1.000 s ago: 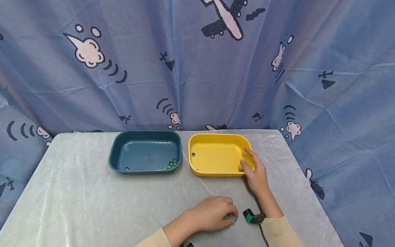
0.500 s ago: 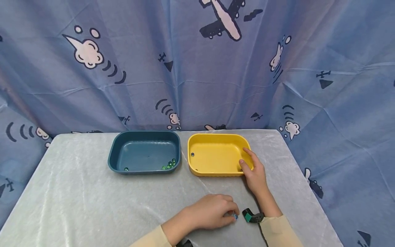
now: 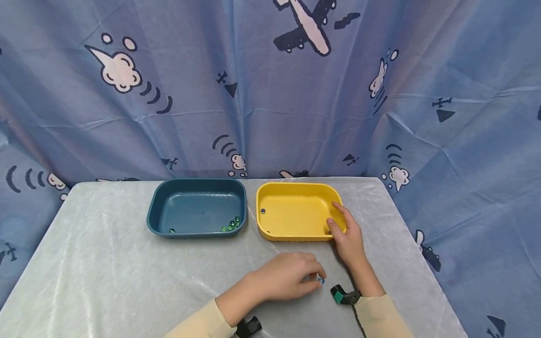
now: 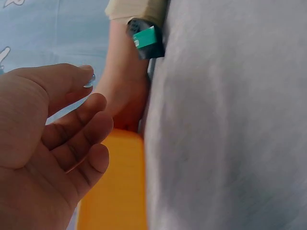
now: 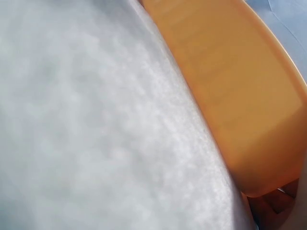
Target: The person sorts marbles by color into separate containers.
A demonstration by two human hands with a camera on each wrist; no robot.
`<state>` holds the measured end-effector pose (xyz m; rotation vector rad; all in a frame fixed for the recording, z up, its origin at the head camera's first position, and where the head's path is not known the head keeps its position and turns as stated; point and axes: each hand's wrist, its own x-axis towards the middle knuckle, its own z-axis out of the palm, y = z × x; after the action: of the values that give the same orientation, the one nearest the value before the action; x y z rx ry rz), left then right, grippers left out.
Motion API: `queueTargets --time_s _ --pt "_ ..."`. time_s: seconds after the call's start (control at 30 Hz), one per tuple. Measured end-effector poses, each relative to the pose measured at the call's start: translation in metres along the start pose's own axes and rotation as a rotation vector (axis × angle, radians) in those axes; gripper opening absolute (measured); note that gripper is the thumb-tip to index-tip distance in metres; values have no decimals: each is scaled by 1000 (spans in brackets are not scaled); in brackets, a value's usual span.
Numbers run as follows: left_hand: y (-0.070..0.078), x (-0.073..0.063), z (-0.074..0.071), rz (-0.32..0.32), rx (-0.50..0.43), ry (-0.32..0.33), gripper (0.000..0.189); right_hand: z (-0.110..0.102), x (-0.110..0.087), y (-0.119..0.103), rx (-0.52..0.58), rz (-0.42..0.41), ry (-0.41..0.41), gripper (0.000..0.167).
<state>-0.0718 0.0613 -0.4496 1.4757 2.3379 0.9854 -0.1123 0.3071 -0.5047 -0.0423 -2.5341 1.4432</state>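
My left hand (image 3: 289, 277), in front of the trays, pinches a small blue glass marble (image 3: 321, 280) between thumb and fingertips. The marble (image 4: 89, 81) peeks out past the thumb tip in the left wrist view. At the right end of the yellow plastic tray (image 3: 296, 238), my right hand (image 3: 350, 237) grips the front corner, thumb over the rim. Inside that tray, a blue marble (image 3: 263, 211) lies at the left; small dark spots show by the front wall and near the thumb, too small to identify. The right wrist view shows the tray's outer wall (image 5: 230, 86).
Left of the yellow tray stands a teal tray (image 3: 196, 234). Several green marbles (image 3: 232, 223) gather in its front right corner, and a single one (image 3: 172, 230) lies front left. A light grey cloth (image 3: 127, 281) covers the table; a printed blue curtain (image 3: 177, 94) hangs behind.
My left hand has moved forward, toward the trays, with the blue marble between its fingers. The right hand keeps its grip on the yellow tray.
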Motion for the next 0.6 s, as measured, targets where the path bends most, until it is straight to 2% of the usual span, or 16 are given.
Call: queueTargets --time_s 0.3,0.6 --pt "1 2 -24 6 24 87 14 0 0 1 2 -5 4 51" --pt "-1 2 -45 -21 45 168 16 0 -2 -1 -7 5 1 52"
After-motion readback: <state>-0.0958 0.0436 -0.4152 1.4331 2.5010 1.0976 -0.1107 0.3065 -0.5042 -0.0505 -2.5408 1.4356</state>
